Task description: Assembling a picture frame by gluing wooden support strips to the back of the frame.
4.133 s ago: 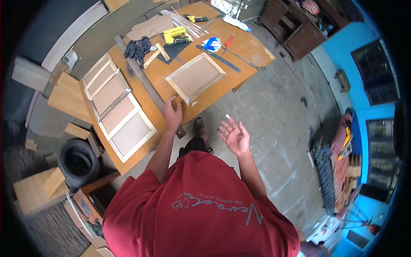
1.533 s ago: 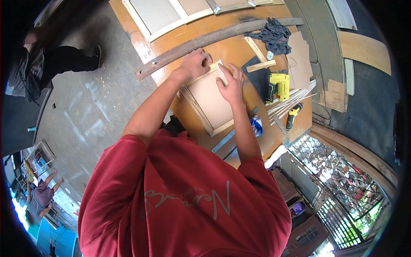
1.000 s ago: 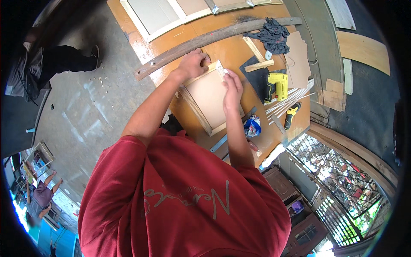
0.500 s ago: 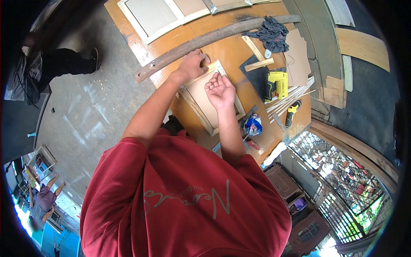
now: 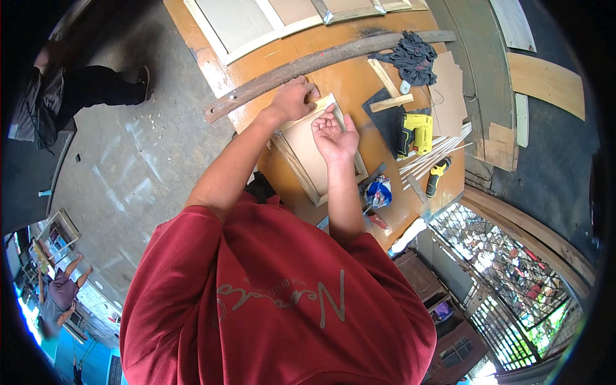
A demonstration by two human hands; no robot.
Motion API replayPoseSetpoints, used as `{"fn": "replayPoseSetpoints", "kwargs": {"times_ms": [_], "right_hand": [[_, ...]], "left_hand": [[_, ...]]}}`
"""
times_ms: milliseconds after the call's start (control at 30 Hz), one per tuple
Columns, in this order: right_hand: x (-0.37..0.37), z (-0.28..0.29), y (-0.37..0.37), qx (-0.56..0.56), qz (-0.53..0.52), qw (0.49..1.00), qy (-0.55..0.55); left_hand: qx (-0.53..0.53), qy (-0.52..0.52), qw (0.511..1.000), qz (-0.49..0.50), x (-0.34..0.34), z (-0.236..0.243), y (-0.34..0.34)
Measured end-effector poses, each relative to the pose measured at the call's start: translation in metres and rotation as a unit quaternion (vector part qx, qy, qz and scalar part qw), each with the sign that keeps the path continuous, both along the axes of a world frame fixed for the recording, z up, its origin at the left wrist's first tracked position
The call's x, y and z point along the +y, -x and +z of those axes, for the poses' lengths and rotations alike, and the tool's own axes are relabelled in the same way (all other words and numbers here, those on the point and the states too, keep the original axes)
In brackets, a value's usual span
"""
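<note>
A small wooden frame [image 5: 296, 163] with a pale panel inside lies on the orange-brown table [image 5: 378, 221] in front of me. My left hand [image 5: 295, 99] rests on the frame's far rail, its fingers bent over the wood and gripping it. Palm up above the panel, my right hand [image 5: 337, 136] has its fingers loosely curled and apart. Its fingertips are close to the far right corner of the frame, and the palm holds nothing. Whether a fingertip touches the corner I cannot tell.
Beyond lies a long, weathered wood strip [image 5: 276, 78]. To the right are a dark cloth [image 5: 414, 59], a yellow-and-black power tool [image 5: 417, 133], a yellow-and-black drill [image 5: 439, 176], thin white sticks [image 5: 427, 165] and a blue-and-white bundle [image 5: 378, 191]. Larger panelled frames [image 5: 247, 42] fill the far edge.
My right hand has turned slightly, and its thumb stands farther out from the fingers. The left hand keeps its place on the frame. The whole view has shifted a little.
</note>
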State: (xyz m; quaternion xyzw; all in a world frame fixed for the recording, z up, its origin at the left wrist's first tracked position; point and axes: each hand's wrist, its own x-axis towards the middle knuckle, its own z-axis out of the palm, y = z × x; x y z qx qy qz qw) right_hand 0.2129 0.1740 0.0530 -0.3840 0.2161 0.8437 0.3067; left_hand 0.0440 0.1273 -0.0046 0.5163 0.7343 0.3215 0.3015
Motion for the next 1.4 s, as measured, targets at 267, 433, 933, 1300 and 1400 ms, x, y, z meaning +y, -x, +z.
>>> {"fn": "replayPoseSetpoints", "kwargs": {"times_ms": [267,433,933,1300,1400], "right_hand": [[0.009,-0.01,-0.008,0.038,0.007,0.999,0.005],[0.008,-0.007,-0.01,0.067,-0.011,0.997,0.02],[-0.007,-0.016,-0.021,0.039,-0.02,0.999,-0.015],[0.016,-0.031,-0.02,-0.462,0.302,0.581,-0.598],[0.032,-0.026,-0.021,-0.544,0.333,0.255,-0.727]], "left_hand": [[0.001,0.001,1.0,-0.003,0.0,0.001,-0.001],[-0.033,0.055,0.998,-0.014,0.003,0.007,0.001],[-0.026,0.048,0.998,-0.011,0.001,0.009,0.0],[-0.027,0.042,0.999,-0.019,0.002,0.009,-0.002],[-0.026,0.038,0.999,-0.008,0.0,0.008,0.001]]}}
